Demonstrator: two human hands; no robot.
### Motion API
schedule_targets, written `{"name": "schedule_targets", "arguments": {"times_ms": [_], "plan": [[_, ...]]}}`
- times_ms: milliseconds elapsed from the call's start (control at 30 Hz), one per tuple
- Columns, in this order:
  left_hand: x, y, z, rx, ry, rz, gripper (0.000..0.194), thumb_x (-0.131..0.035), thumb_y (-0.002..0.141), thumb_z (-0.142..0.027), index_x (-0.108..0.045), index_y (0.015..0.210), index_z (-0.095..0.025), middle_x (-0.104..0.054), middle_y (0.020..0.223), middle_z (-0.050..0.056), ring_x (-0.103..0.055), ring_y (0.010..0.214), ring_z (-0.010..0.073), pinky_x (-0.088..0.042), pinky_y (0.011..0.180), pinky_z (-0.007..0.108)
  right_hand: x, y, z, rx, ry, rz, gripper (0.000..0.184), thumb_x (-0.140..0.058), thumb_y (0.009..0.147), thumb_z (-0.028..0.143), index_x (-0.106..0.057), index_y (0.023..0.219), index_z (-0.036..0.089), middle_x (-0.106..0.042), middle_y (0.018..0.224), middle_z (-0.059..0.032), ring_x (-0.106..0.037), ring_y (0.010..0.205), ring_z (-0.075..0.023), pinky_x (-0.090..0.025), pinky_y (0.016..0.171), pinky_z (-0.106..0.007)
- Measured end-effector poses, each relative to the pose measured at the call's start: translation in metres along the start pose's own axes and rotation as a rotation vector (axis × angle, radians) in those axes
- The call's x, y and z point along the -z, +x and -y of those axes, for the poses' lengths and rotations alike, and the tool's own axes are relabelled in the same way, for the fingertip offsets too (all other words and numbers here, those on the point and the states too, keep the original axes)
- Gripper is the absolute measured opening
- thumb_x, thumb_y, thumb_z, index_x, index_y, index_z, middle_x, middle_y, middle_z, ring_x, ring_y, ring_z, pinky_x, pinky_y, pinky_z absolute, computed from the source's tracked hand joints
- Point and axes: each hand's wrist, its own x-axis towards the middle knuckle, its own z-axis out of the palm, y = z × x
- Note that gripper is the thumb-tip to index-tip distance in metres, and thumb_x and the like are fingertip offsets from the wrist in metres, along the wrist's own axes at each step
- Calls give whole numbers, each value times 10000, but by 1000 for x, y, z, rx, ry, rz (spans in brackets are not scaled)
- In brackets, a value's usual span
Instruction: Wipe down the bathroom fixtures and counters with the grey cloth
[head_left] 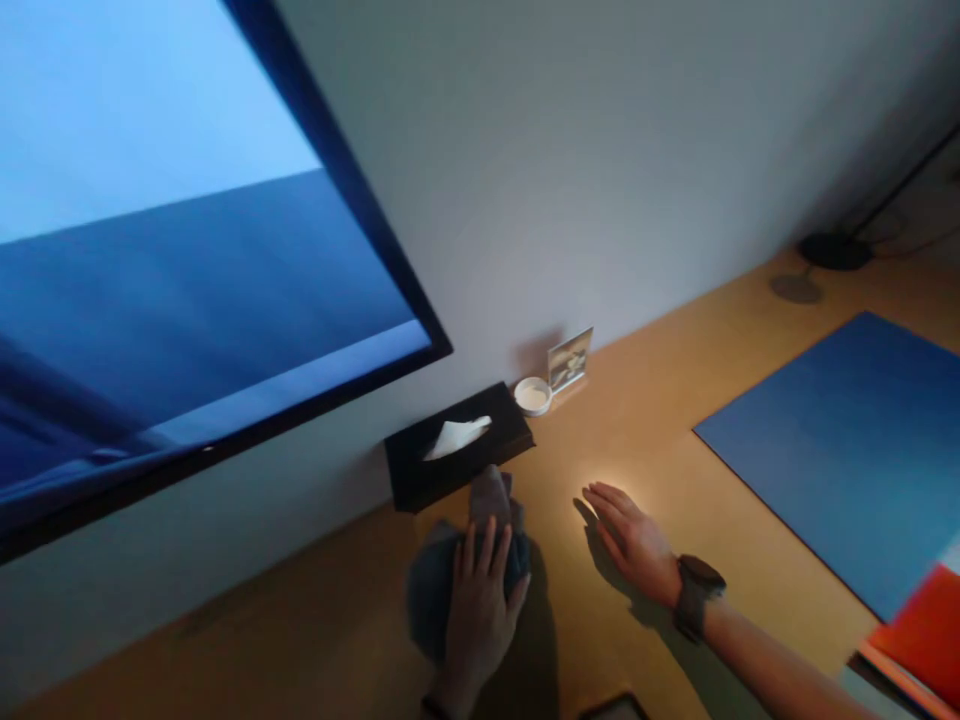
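Observation:
My left hand (480, 610) presses down on a bunched grey cloth (431, 595), its fingers over the top and its thumb along the right side. The cloth rests on the wooden desk, just in front of a black tissue box (412, 475) with a white tissue (457, 437) sticking out. To the right, my right hand (634, 540) is held low over the desktop with its fingers stretched out and nothing in them. A dark watch (697, 595) is on that wrist.
A large screen (225, 300) hangs over the left side. Against the wall stand a small white round dish (532, 396) and a picture card (570, 360). Rightward lie a blue mat (847, 450), a red item (919, 635) and a black lamp base (834, 251). A dark-edged device (615, 708) shows at the bottom.

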Motion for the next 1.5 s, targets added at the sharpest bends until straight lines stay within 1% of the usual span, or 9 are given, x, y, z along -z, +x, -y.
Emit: {"name": "schedule_targets", "arguments": {"times_ms": [133, 300, 433, 533, 700, 833, 1100, 1300, 1500], "plan": [[-18, 94, -58, -178, 10, 81, 573, -494, 930, -422, -402, 1454, -207, -336, 1554, 71, -277, 1425, 352, -294, 1156, 550, 36, -132, -26, -183, -73, -134, 339, -385, 971, 236, -537, 1269, 180, -650, 1223, -105, -612, 1149, -206, -581, 926, -376], [-44, 190, -208, -269, -93, 155, 650, -514, 891, -512, -426, 1433, -164, -371, 1527, 116, -288, 1400, 392, -263, 1155, 566, 87, -263, -52, -340, -319, -201, 347, -416, 967, 336, -552, 1244, 177, -698, 1148, -87, -678, 1031, -229, -613, 800, -321], [-68, 134, -313, -535, -208, 254, 726, -566, 849, -499, -360, 1473, -190, -313, 1559, 112, -279, 1403, 392, -270, 1154, 561, 133, -344, -82, -431, -425, -293, 349, -429, 951, 308, -604, 1168, 98, -731, 1041, -121, -718, 885, -242, -624, 671, -271], [-87, 52, -343, -615, -240, 395, 612, -567, 857, -368, -415, 1444, -285, -396, 1523, 54, -378, 1355, 364, -358, 1107, 544, 165, -404, -118, -640, -322, -386, 368, -469, 917, 360, -649, 1136, 125, -749, 960, -96, -729, 789, -239, -601, 521, -256], [-114, -39, -360, -251, -371, 686, 668, -634, 636, -119, -614, 1274, -318, -625, 1308, 15, -599, 1149, 244, -475, 1035, 341, 229, -474, -190, -997, -111, -464, 512, -473, 817, 538, -696, 1104, 178, -749, 847, -96, -636, 475, -230, -534, 462, -358], [-105, -38, -388, 234, -489, 595, 626, -490, 640, -72, -640, 1235, -194, -665, 1248, 53, -616, 1163, 197, -449, 1062, 288, 294, -493, -243, -1174, -68, -483, 694, -436, 745, 631, -620, 1248, 190, -736, 922, -104, -606, 490, -239, -532, 643, -445], [5, 117, -400, 291, -340, -206, 583, -498, 829, -468, -509, 1352, -212, -626, 1297, 68, -604, 1164, 258, -479, 1029, 403, 329, -501, -371, -1229, -92, -302, 846, -321, 764, 650, -442, 1393, 97, -609, 1250, -219, -663, 933, -368, -504, 851, -493], [-67, 243, -430, 339, 75, -32, 692, -496, 891, -460, -424, 1389, 14, -360, 1468, 303, -333, 1370, 428, -290, 1111, 561, 301, -485, -435, -1135, -64, -184, 800, -314, 833, 559, -367, 1400, -4, -627, 1177, -259, -636, 1060, -352, -511, 911, -451], [-117, 383, -516, 225, 101, 82, 738, -373, 953, -546, -351, 1417, 27, -334, 1463, 309, -349, 1322, 437, -328, 1046, 570, 268, -498, -434, -1105, -98, -201, 773, -331, 879, 463, -198, 1448, -43, -541, 1254, -321, -642, 1044, -376, -546, 835, -484]]}}
